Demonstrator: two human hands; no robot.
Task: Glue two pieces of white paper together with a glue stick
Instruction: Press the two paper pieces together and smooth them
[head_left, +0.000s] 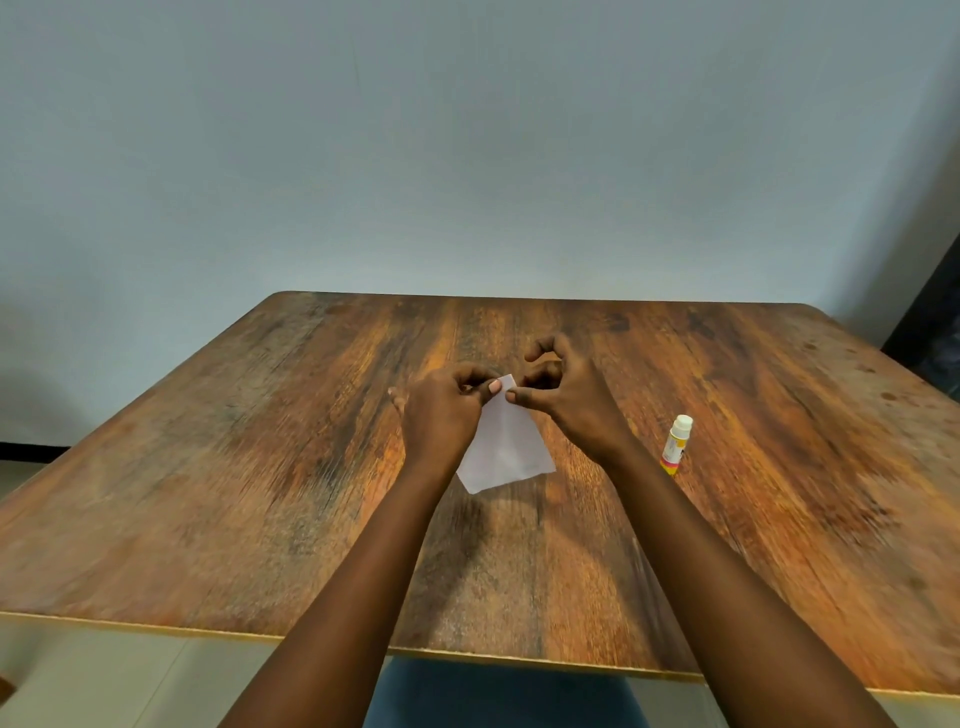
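Observation:
White paper is held over the middle of the wooden table, its lower edge hanging toward me. My left hand pinches its top edge from the left, thumb on the front. From the right, my right hand pinches the same top corner between thumb and forefinger, the other fingers curled apart. Whether this is one sheet or two pressed together cannot be told. A capped glue stick, white with a yellow and pink label, lies on the table to the right of my right wrist, apart from both hands.
A plain pale wall rises behind the table's far edge. Something dark stands at the far right beside the table. The near table edge runs just below my forearms, with a blue surface under it.

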